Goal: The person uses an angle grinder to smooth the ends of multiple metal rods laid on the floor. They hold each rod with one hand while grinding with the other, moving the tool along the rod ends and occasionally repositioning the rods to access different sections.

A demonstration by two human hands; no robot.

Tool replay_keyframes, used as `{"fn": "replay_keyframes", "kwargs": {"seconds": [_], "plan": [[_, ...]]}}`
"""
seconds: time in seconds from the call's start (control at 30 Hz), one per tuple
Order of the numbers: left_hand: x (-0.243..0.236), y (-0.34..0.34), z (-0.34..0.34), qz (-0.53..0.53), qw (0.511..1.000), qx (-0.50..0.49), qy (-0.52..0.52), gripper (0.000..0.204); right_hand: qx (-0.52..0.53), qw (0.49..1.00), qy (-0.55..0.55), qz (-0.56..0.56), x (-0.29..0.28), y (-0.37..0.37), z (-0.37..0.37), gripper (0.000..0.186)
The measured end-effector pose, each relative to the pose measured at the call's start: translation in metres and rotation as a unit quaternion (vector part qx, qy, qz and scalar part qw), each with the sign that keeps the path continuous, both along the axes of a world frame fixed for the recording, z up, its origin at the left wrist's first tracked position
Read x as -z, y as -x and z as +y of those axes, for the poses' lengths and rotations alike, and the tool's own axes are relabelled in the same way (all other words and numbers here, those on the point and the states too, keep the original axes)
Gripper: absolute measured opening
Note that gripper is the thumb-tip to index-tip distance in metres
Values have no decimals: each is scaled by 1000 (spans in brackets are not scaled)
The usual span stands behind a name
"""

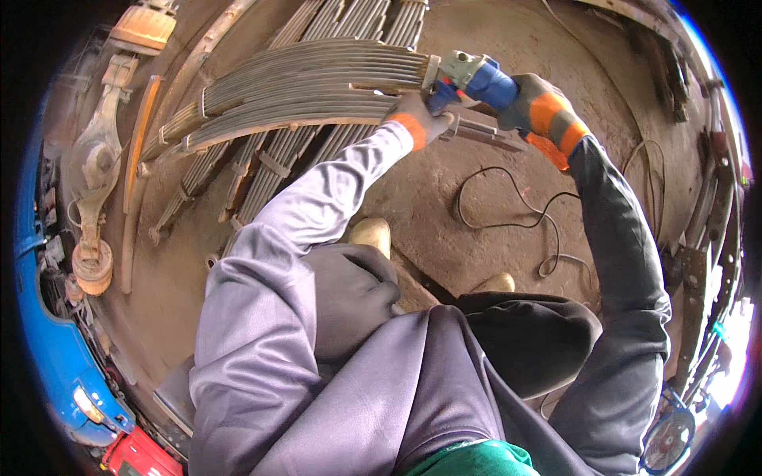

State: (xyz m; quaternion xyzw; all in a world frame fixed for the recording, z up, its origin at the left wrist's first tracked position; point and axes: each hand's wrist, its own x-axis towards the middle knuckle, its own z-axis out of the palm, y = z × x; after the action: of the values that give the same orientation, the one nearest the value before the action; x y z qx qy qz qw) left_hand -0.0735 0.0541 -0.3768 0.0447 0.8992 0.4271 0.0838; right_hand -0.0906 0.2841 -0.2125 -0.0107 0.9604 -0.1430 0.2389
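Note:
My right hand [540, 105], in a grey and orange glove, is wrapped round the rear of a blue angle grinder [490, 84] with a grey metal head. My left hand [418, 120], gloved alike, is closed at the blue part jutting from the grinder's front; its fingers are partly hidden. The grinder is over the right end of two curved stacks of leaf springs [317, 70], which lie side by side under a metal clamp band. The grinder's disc cannot be made out.
More leaf-spring stacks [274, 163] lie beneath and behind. A black cable [548, 213] loops across the dirt floor at right. An axle [99, 163] and an orange bar [143, 135] lie at left. A blue vehicle [55, 357] and a fan [668, 440] stand at the edges.

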Motion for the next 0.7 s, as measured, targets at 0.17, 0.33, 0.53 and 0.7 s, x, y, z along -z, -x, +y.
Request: {"fn": "replay_keyframes", "kwargs": {"seconds": [0.17, 0.33, 0.53, 0.7], "plan": [[-29, -3, 4, -91, 994, 10, 62, 53, -11, 1000, -8, 3, 3, -4, 4, 51], [-16, 25, -6, -39, 996, 27, 70, 50, 13, 1000, 3, -2, 0, 6, -2, 48], [-27, 12, -4, -55, 998, 39, -7, 55, 26, 998, -49, 1, -4, 8, -9, 51], [-21, 6, 8, -35, 997, 27, 62, 38, 47, 998, -30, 43, 11, -28, -4, 48]]}}
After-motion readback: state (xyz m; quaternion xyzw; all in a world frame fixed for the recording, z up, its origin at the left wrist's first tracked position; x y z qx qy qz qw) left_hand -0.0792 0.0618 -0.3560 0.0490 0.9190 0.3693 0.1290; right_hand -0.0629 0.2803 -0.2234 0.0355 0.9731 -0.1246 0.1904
